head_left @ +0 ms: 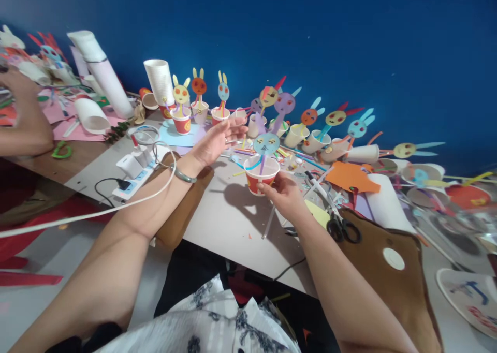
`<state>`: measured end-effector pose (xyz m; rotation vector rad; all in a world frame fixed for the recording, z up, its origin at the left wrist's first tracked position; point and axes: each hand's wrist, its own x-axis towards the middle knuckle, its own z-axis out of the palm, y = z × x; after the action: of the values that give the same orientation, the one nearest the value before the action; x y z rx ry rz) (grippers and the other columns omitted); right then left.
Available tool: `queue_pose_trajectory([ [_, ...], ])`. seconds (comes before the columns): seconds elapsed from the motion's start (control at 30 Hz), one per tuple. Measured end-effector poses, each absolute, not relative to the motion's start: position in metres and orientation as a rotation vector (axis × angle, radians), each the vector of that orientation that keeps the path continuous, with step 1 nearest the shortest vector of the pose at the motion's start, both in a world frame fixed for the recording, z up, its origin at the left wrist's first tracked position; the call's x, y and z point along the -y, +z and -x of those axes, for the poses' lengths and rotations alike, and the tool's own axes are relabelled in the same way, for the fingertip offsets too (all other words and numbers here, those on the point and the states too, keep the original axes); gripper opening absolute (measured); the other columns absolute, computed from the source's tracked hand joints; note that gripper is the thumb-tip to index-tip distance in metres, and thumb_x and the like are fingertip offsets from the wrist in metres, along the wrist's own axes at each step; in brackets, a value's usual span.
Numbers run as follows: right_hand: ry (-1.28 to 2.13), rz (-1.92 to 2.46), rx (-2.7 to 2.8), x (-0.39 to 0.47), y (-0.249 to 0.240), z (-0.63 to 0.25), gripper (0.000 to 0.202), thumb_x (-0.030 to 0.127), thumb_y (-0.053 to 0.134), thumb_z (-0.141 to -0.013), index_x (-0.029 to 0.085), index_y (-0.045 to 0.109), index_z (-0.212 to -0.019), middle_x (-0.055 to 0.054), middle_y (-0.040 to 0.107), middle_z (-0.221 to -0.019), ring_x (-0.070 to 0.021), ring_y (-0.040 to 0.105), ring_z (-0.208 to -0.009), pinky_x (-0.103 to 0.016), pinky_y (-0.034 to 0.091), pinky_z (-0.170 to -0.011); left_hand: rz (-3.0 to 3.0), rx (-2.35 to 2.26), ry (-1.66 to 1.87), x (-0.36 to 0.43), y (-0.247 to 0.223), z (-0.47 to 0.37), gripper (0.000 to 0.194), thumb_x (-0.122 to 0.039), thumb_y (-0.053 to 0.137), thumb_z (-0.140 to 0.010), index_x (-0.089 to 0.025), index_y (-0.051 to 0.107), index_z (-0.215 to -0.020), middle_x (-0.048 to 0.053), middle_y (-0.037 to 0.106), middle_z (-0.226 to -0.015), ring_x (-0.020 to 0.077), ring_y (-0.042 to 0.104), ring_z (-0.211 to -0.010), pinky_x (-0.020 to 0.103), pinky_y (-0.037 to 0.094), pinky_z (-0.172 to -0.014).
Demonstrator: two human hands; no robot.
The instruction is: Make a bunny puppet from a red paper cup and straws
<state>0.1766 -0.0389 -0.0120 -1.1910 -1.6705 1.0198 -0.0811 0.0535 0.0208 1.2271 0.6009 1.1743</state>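
Note:
A red and white paper cup point(259, 183) stands up in my right hand point(288, 195), whose thumb and fingers wrap its lower side. Out of the cup rises a light-blue paper bunny face point(266, 144) with purple ears and a drawn face, on a purple strip. To its left, my left hand point(222, 140) is raised with the palm turned up and the fingers stretched out, holding nothing. Behind both hands are several finished-looking bunny cups, among them a red cup with a yellow bunny point(181, 121) on light-blue paper.
Black-handled scissors point(344, 230) lie right of my right hand, near a brown bag point(392, 285). A power strip point(143, 173) with chargers and a white cable sits by my left forearm. Stacked cups point(158, 81) and a flask point(101, 73) stand farther back. Another person's arm point(27, 120) is at the far left.

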Motion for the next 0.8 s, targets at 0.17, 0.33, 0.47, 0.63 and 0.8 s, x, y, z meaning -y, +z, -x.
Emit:
queue_pose_trajectory([
  [0.17, 1.117, 1.182, 1.741, 0.047, -0.007, -0.167, 0.054, 0.065, 0.087, -0.080, 0.021, 0.077, -0.109, -0.012, 0.084, -0.111, -0.0331, 0.077, -0.106, -0.050, 0.059, -0.100, -1.449, -0.576, 1.017, -0.054, 0.024, 0.085, 0.070, -0.074, 0.095, -0.066, -0.016, 0.079, -0.103, 0.010, 0.080, -0.106, 0.0252, 0.074, -0.105, 0.039, 0.052, -0.098],
  [0.33, 1.154, 1.212, 1.791, 0.051, -0.004, -0.163, 0.050, 0.056, 0.088, -0.081, 0.020, 0.078, -0.114, -0.012, 0.085, -0.114, -0.0338, 0.077, -0.109, -0.049, 0.058, -0.101, -1.545, -0.649, 0.981, -0.045, 0.026, 0.078, 0.052, -0.061, 0.100, -0.066, -0.017, 0.076, -0.081, 0.004, 0.073, -0.079, 0.0200, 0.070, -0.084, 0.033, 0.051, -0.077],
  [0.47, 1.148, 1.200, 1.837, 0.051, -0.003, -0.163, 0.044, 0.053, 0.086, -0.084, 0.019, 0.079, -0.112, -0.011, 0.085, -0.115, -0.0338, 0.078, -0.110, -0.048, 0.057, -0.101, -1.605, -0.696, 1.002, -0.039, 0.027, 0.074, 0.050, -0.058, 0.098, -0.072, -0.018, 0.069, -0.067, 0.001, 0.061, -0.065, 0.0165, 0.062, -0.073, 0.031, 0.042, -0.066],
  [0.63, 1.129, 1.212, 1.860, 0.050, -0.007, -0.164, 0.042, 0.052, 0.084, -0.085, 0.020, 0.079, -0.111, -0.011, 0.085, -0.113, -0.0347, 0.077, -0.109, -0.049, 0.056, -0.102, -1.639, -0.799, 1.042, -0.034, 0.028, 0.071, 0.057, -0.060, 0.090, -0.080, -0.019, 0.058, -0.058, -0.003, 0.046, -0.056, 0.0114, 0.047, -0.061, 0.030, 0.029, -0.058],
  [0.8, 1.137, 1.191, 1.868, 0.048, -0.010, -0.164, 0.043, 0.053, 0.083, -0.086, 0.020, 0.079, -0.114, -0.012, 0.084, -0.116, -0.0349, 0.077, -0.111, -0.051, 0.056, -0.104, -1.642, -0.823, 0.989, -0.033, 0.032, 0.072, 0.064, -0.067, 0.092, -0.073, -0.019, 0.053, -0.057, -0.005, 0.042, -0.056, 0.0086, 0.037, -0.057, 0.029, 0.024, -0.055],
])
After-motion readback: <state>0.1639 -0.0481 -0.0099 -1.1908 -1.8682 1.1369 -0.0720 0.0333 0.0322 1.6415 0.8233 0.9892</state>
